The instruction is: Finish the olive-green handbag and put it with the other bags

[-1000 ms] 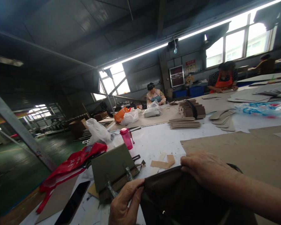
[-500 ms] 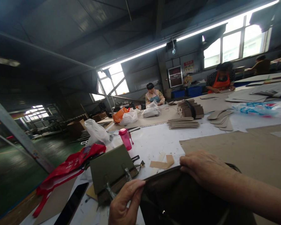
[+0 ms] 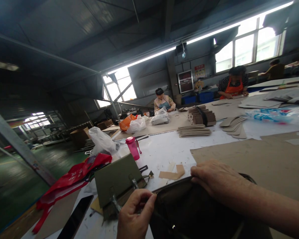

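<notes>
A dark olive bag (image 3: 196,205) fills the lower middle of the head view, its inside in deep shadow and a small shiny spot low on it. At the left end of its top edge my left hand (image 3: 137,210) is closed, thumb and forefinger pinched together. Further right, my right hand (image 3: 214,177) grips the same edge, thumb underneath and fingers over it. Just beyond my left hand, a green flap bag (image 3: 117,179) with plastic-wrapped fittings leans on the table. Bent tan strips (image 3: 173,173) lie past the held bag.
A pink bottle (image 3: 133,148), a red bag (image 3: 77,179) and a black phone (image 3: 76,217) are on the left. Stacked grey-brown pieces (image 3: 194,130) and a large brown sheet (image 3: 229,156) lie ahead and right. Co-workers (image 3: 163,100) sit across the table.
My left thumb and fingers have shifted slightly at the bag's edge, the thumb now raised more upright. My right hand keeps its grip in place. The view has moved very slightly.
</notes>
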`<move>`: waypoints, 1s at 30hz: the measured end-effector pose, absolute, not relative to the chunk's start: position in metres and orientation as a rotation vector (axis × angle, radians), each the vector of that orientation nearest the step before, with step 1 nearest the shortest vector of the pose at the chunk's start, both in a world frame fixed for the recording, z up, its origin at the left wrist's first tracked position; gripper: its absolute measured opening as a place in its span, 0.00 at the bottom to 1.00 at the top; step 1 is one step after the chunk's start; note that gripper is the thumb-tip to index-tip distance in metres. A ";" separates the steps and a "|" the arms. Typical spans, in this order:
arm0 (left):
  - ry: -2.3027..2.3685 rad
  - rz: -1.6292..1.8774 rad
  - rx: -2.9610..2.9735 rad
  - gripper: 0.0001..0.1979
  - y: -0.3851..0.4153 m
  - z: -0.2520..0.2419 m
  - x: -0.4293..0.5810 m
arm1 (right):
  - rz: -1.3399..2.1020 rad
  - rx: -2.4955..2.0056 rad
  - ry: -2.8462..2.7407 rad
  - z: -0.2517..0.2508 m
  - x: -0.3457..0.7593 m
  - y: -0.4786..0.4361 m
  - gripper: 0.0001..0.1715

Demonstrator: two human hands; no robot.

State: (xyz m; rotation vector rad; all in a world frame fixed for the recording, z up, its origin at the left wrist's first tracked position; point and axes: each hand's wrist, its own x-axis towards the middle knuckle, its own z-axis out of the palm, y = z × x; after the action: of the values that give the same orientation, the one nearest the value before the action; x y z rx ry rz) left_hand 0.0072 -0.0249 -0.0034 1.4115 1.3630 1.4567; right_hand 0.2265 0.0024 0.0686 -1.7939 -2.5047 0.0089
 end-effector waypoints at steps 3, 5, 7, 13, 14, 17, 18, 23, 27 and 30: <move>1.388 1.473 1.502 0.12 -0.024 -0.006 0.005 | 0.012 -1.805 -2.512 0.069 0.226 0.003 0.08; 1.390 1.470 1.573 0.11 -0.023 -0.009 0.002 | 0.013 -1.800 -2.514 0.069 0.226 0.003 0.08; 1.377 1.467 1.632 0.10 -0.021 -0.012 -0.001 | 0.016 -1.789 -2.513 0.068 0.226 0.003 0.08; 1.369 1.497 1.737 0.08 -0.018 -0.017 -0.004 | 0.015 -1.785 -2.513 0.069 0.226 0.003 0.08; 1.368 1.497 1.745 0.08 -0.017 -0.017 -0.004 | 0.013 -1.787 -2.516 0.069 0.226 0.003 0.08; 1.355 1.488 1.756 0.07 -0.018 -0.015 -0.003 | 0.001 -1.791 -2.524 0.070 0.226 0.002 0.08; 1.357 1.484 1.757 0.07 -0.018 -0.014 -0.003 | 0.000 -1.790 -2.527 0.070 0.226 0.002 0.08; 1.405 1.485 1.762 0.05 -0.020 -0.010 -0.001 | 0.010 -1.776 -2.516 0.069 0.226 0.001 0.08; 1.433 1.496 1.803 0.05 -0.022 -0.010 0.000 | 0.023 -1.771 -2.525 0.070 0.225 0.000 0.08; 1.439 1.495 1.815 0.05 -0.023 -0.008 0.001 | 0.038 -1.795 -2.525 0.069 0.226 0.001 0.09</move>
State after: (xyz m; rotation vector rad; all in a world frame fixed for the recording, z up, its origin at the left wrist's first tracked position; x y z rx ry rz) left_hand 0.0015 -0.0229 -0.0083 1.8153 1.4392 1.4952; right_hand 0.2258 0.0007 0.0692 -1.7949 -2.5248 0.0377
